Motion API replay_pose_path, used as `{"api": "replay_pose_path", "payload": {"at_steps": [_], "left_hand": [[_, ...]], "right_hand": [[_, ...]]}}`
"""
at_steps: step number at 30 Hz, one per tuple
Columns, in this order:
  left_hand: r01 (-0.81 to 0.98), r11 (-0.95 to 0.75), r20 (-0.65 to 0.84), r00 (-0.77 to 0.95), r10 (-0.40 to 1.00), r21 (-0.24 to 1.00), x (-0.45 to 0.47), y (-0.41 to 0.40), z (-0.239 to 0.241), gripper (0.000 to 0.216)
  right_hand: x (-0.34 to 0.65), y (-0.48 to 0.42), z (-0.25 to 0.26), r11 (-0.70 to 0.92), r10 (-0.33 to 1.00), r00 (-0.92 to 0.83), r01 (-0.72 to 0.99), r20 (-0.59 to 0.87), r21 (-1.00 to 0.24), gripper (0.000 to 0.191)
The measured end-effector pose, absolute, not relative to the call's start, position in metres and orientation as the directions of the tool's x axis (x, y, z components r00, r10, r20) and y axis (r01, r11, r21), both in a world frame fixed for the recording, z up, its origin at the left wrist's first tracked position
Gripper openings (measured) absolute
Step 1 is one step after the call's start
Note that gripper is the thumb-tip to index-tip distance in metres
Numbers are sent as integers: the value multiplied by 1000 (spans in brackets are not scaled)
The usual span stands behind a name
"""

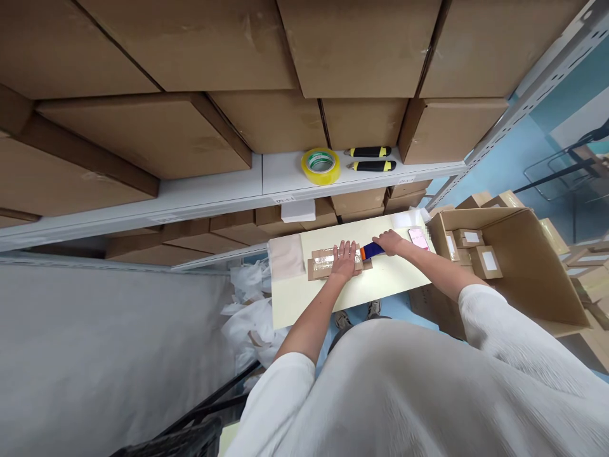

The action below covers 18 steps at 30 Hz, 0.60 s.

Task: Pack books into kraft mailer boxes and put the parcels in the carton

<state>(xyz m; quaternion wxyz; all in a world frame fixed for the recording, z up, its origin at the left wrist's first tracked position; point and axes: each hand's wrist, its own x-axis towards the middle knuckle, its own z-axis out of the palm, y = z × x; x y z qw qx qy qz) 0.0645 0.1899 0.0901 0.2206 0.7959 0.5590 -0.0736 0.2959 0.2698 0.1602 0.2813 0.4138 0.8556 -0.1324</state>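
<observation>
Key relation: the taped box (323,261) lies flat on the table (304,298), a bit L of the middle, well in from both the far & near edges. Long axis runs approx L–R, roughly parallel w/ the table's long edges. L hand (344,259) is the nearer one: palm down on the box's R part, fingers spread, no pinch seen.

R hand (389,242) is off the box's R end, towards the table's R edge, closed round a dark blue tool (373,249). Tool fills the gap btwn R hand & box, running on roughly in line w/ the box's long axis but angled a little more to the far edge. Its orange end (363,253) points L, right by L hand's fingers & the box end; can't tell if it touches the box. So both hands sit at the R side, box's L half uncovered.

Bits of brown card show past the box at its L & R ends; can't tell if flaps or a separate pc. Beige sheet (288,257) is on the table's L end, near the box. Phone (419,239) lies by the R edge, just beyond R hand
</observation>
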Motion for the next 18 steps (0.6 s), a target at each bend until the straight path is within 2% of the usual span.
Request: {"api": "replay_pose_path", "payload": {"at_steps": [11, 18], "left_hand": [[923, -281, -350, 363, 864, 262, 67, 190, 96, 124], [929, -275, -367, 353, 861, 248, 69, 189, 99, 122]], "right_hand": [[279, 279, 171, 611, 609, -456, 792, -648, 17, 58], [268, 293, 170, 580, 567, -431, 814, -702, -32, 67]]}}
